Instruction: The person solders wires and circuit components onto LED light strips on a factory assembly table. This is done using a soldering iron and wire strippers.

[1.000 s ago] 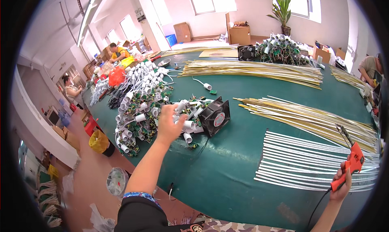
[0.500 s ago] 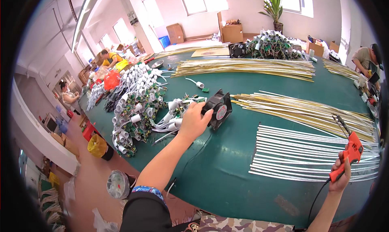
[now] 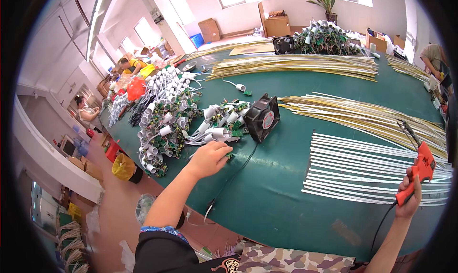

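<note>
My right hand (image 3: 409, 196) grips the red handle of a soldering gun (image 3: 422, 165), its dark tip angled up and away and its black cord hanging down. My left hand (image 3: 209, 161) is low over the table in front of the nearer pile, fingers curled together at a small green circuit board (image 3: 230, 155), which they mostly hide. Beyond that hand a black square fan (image 3: 262, 118) stands upright with its cable trailing toward the front edge. White lamp sockets (image 3: 217, 132) with wires and green boards lie beside the fan.
LED strips (image 3: 353, 170) lie in rows left of the soldering gun, with yellowish strip bundles (image 3: 353, 118) behind. A larger heap of sockets and boards (image 3: 167, 118) spreads at left. Another heap (image 3: 327, 39) and a second fan (image 3: 283, 45) sit at the back. People work at the far sides.
My left hand has let go of the fan and moved down and nearer, to the small green board. The fan stays upright. My right hand still holds the soldering gun.
</note>
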`<act>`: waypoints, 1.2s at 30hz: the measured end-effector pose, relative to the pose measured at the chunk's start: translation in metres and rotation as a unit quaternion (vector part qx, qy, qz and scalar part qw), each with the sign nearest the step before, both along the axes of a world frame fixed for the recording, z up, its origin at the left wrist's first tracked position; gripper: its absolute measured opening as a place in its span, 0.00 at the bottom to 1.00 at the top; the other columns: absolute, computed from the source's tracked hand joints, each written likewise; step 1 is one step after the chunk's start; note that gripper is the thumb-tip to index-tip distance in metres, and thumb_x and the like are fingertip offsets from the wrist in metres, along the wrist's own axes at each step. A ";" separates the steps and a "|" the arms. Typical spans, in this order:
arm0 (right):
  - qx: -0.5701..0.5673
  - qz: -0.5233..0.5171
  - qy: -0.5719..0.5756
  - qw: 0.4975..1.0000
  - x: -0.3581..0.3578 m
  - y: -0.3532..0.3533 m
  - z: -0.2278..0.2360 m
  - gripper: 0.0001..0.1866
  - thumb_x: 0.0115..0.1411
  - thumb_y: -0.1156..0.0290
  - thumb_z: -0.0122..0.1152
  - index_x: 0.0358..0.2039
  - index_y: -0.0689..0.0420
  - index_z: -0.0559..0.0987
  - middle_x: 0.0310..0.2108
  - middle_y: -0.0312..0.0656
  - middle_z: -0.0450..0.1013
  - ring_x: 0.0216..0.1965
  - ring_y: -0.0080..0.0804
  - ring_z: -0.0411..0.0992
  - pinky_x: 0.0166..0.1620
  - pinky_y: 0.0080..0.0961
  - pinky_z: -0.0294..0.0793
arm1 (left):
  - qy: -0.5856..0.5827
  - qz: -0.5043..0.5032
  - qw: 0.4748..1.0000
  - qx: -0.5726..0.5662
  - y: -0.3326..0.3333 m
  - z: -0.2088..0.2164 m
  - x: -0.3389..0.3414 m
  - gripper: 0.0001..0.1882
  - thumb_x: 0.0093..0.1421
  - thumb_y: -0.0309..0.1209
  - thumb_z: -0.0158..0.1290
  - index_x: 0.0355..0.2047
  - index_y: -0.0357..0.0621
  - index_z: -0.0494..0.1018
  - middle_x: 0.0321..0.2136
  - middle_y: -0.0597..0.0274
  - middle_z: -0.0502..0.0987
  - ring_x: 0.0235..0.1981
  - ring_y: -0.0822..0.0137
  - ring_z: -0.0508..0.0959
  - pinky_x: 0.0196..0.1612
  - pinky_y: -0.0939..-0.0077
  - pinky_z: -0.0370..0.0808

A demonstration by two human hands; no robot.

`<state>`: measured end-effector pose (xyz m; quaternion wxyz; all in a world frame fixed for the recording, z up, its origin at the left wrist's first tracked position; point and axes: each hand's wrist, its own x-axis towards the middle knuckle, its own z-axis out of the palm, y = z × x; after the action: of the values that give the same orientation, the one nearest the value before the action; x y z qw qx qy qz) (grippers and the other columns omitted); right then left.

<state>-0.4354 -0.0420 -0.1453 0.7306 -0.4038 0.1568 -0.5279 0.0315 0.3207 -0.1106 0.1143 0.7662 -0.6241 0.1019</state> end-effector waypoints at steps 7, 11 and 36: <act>0.012 0.014 0.018 1.000 0.017 0.014 0.005 0.28 0.62 0.70 0.51 0.61 0.63 0.58 0.38 0.41 0.71 0.26 0.17 0.65 0.28 0.12 0.65 | -0.011 0.162 0.970 0.184 -0.005 -0.020 -0.004 0.13 0.56 0.35 0.54 0.42 0.47 0.73 0.33 0.55 0.74 0.37 0.52 0.76 0.39 0.58 0.73; -0.050 0.022 0.059 0.997 0.015 0.025 0.012 0.27 0.59 0.71 0.53 0.58 0.65 0.62 0.37 0.44 0.72 0.26 0.19 0.67 0.28 0.14 0.67 | -0.020 0.167 0.949 0.266 -0.013 -0.014 -0.010 0.08 0.57 0.32 0.52 0.37 0.46 0.71 0.33 0.54 0.73 0.38 0.51 0.75 0.39 0.57 0.72; -0.089 0.026 0.051 0.994 0.018 0.050 0.032 0.16 0.58 0.68 0.54 0.45 0.62 0.70 0.37 0.46 0.73 0.28 0.21 0.69 0.29 0.17 0.68 | -0.065 0.108 0.968 -0.216 -0.022 0.094 -0.034 0.10 0.47 0.22 0.58 0.31 0.38 0.73 0.29 0.54 0.73 0.33 0.53 0.74 0.36 0.65 0.71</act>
<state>-0.4178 0.0076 -0.1128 0.6963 -0.4978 0.1355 -0.4989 -0.0022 0.2991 -0.0170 0.2247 0.7778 -0.5072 0.2953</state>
